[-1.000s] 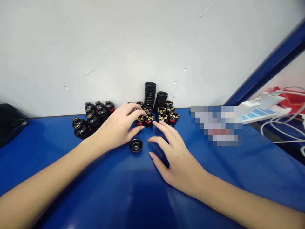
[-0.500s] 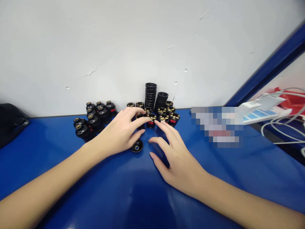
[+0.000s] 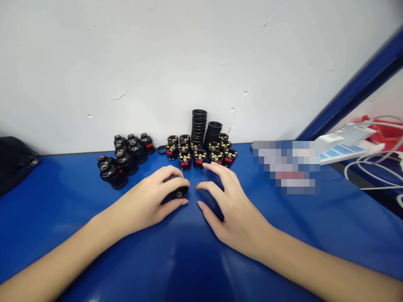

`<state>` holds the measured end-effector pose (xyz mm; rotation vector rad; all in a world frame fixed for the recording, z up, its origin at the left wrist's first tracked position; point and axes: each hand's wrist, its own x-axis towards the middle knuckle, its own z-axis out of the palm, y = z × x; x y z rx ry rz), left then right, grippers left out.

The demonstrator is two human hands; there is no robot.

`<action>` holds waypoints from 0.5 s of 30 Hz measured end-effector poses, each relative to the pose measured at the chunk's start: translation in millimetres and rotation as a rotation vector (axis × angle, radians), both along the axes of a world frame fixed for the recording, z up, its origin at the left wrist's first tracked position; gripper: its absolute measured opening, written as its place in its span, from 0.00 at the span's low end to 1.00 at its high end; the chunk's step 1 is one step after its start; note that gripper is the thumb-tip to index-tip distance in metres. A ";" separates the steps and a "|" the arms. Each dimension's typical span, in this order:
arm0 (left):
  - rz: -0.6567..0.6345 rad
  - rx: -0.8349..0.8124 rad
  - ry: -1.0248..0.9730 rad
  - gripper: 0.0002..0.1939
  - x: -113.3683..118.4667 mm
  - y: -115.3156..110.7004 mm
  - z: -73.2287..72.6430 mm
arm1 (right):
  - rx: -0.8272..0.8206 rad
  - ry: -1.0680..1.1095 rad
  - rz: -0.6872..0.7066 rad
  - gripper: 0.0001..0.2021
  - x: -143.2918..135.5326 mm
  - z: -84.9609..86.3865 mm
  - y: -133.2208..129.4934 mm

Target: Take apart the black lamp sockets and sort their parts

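My left hand [image 3: 157, 195] curls round a small black lamp holder cap [image 3: 179, 193] on the blue table, thumb at its near edge and fingers over its far side. The cap's hollow side faces up and shows a ring at its centre; my fingers hide part of it. Just to the right, my right hand [image 3: 233, 209] hovers with fingers apart and nothing between them. Beyond its fingertips stand several black lamp holder bodies [image 3: 200, 159] with brass contacts on top and red switches in front.
Several capped lamp holders [image 3: 126, 161] stand at the left. Behind the bodies rise two stacks of black threaded sleeves [image 3: 199, 126] near the white wall [image 3: 157, 63]. A black ring [image 3: 161, 149] lies beside them. At right are a blurred patch, a power strip [image 3: 343, 153] and white cables [image 3: 362, 182].
My left hand has come back toward me from over the lamp holder bodies and closed round the cap. The bodies it covered now show. My right hand has hardly moved.
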<state>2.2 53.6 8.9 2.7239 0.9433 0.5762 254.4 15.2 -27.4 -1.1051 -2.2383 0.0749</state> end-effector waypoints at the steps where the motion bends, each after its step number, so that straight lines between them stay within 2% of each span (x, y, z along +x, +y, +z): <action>1: 0.004 0.013 -0.012 0.11 -0.4 1.5 -0.7 | -0.007 0.001 0.000 0.11 0.1 0.3 0.1; 6: 0.028 0.109 -0.014 0.05 -6.5 10.3 -3.4 | -0.027 0.008 0.010 0.10 1.1 1.1 0.1; 10: 0.047 0.173 -0.061 0.05 -12.7 13.2 -10.6 | -0.040 0.013 0.016 0.10 1.4 0.2 0.5; 15: -0.029 0.282 -0.162 0.07 -13.1 13.8 -19.0 | -0.039 0.033 0.032 0.10 0.0 0.7 1.2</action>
